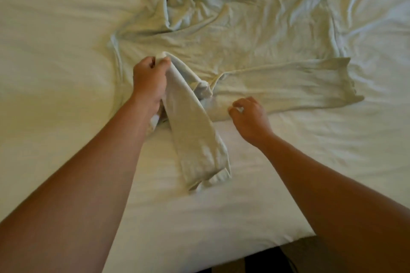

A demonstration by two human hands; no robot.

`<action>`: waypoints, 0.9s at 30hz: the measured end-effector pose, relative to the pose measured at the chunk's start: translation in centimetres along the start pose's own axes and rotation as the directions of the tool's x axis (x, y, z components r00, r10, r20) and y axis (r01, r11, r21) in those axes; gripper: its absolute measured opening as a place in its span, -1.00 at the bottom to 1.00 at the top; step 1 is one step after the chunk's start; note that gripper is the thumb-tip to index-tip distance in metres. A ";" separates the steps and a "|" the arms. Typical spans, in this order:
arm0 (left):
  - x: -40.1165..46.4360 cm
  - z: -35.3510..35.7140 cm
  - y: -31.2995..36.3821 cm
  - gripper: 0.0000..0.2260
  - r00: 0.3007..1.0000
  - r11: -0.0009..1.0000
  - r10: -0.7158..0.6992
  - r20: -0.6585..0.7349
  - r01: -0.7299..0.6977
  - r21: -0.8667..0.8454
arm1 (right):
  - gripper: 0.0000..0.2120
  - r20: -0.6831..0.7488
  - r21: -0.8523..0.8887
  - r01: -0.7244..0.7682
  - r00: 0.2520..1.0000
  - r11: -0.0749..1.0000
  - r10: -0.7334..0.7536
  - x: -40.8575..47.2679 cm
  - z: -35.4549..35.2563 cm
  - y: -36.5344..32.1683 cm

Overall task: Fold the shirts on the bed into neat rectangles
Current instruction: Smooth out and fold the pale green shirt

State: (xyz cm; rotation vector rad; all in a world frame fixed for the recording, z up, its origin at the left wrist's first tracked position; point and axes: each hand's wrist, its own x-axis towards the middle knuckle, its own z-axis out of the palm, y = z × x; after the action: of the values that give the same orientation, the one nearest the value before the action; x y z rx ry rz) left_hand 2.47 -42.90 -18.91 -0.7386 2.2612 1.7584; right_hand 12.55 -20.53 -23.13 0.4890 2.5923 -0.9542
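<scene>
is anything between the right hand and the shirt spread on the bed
Nothing visible. The right hand hovers at the near edge of the spread shirt; the folded sleeve held by the left hand hangs off to the side.

Two bare, sleeveless forearms

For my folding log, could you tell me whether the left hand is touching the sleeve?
Touching. The head view shows the left hand with its fingers curled round the raised end of the sleeve.
</scene>
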 end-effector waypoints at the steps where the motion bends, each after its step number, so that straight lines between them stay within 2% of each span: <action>1: 1.2 -0.8 0.5 -0.80 1.000 0.999 0.006 -0.003 -0.005 0.048 | -0.73 0.020 0.059 -0.027 0.999 0.998 0.026 -0.6 0.4 -0.8; 3: 2.8 -2.2 0.3 -0.88 0.998 0.987 0.033 -0.051 -0.025 0.157 | -0.72 0.103 0.137 -0.061 0.994 0.989 0.046 -1.6 1.5 -2.0; 5: 2.9 -3.5 -1.3 -0.76 0.994 0.920 0.074 -0.080 -0.037 0.389 | -0.69 0.196 0.087 -0.052 0.980 0.995 0.034 -2.4 3.0 -2.5; 6: 2.9 -4.1 -2.6 -0.73 0.993 0.845 0.110 -0.049 -0.068 0.531 | -0.70 0.227 0.030 -0.037 0.973 0.999 0.029 -2.6 3.6 -2.6; 8: 2.4 -5.6 -5.4 -0.67 0.985 0.629 0.143 0.096 -0.165 0.760 | -0.81 0.256 -0.081 -0.021 0.966 0.996 0.042 -2.7 4.7 -2.6; 10: 2.2 -7.0 -8.1 -0.63 0.955 0.443 0.169 0.242 -0.293 0.847 | -0.80 0.290 -0.151 0.023 0.957 0.988 0.022 -2.3 4.7 -2.9; 12: 2.5 -7.8 -9.4 -0.61 0.925 0.379 0.221 0.309 -0.374 0.847 | -0.75 0.309 -0.176 0.087 0.951 0.980 -0.028 -1.2 3.9 -3.7; 14: 3.0 -7.8 -9.2 -0.62 0.925 0.402 0.242 0.293 -0.370 0.837 | -0.71 0.275 -0.075 0.061 0.961 0.995 -0.038 0.4 2.5 -5.1; 15: 3.3 -7.7 -8.8 -0.65 0.927 0.418 0.244 0.284 -0.365 0.832 | -0.68 0.238 0.052 0.016 0.971 0.998 -0.028 1.5 1.8 -5.9; 17: 4.1 -7.5 -8.2 -0.70 0.929 0.415 0.238 0.284 -0.362 0.835 | -0.65 0.147 0.325 -0.057 0.989 0.944 0.009 3.9 0.5 -7.8; 19: 4.8 -7.5 -7.8 -0.73 0.929 0.413 0.225 0.293 -0.364 0.835 | -0.68 0.096 0.474 -0.092 0.994 0.876 0.053 6.5 -0.4 -9.9; 21: 5.3 -7.5 -7.7 -0.76 0.939 0.446 0.195 0.282 -0.341 0.828 | -0.72 0.182 0.433 -0.139 0.981 0.891 0.064 9.1 -1.5 -12.3; 24: 5.9 -7.4 -7.9 -0.78 0.951 0.462 0.161 0.265 -0.310 0.831 | -0.80 0.405 0.093 -0.151 0.909 0.984 0.101 12.8 -3.4 -16.3; 25: 6.0 -7.2 -7.9 -0.78 0.958 0.483 0.146 0.248 -0.287 0.827 | -0.82 0.399 0.094 -0.146 0.912 0.985 0.097 14.1 -4.0 -17.7; 26: 6.3 -7.1 -7.8 -0.79 0.968 0.527 0.129 0.215 -0.251 0.812 | -0.86 0.344 0.188 -0.151 0.936 0.970 0.079 15.5 -4.5 -19.1; 27: 6.7 -7.1 -7.7 -0.78 0.979 0.597 0.104 0.173 -0.200 0.776 | -0.93 0.259 0.373 -0.156 0.964 0.915 0.059 17.0 -4.9 -20.4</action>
State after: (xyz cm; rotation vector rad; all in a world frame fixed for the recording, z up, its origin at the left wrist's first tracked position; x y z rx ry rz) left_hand 1.59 -52.81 -26.34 -0.2374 2.6976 0.6045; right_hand -12.08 -28.44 -15.44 0.5687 2.1357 -1.4059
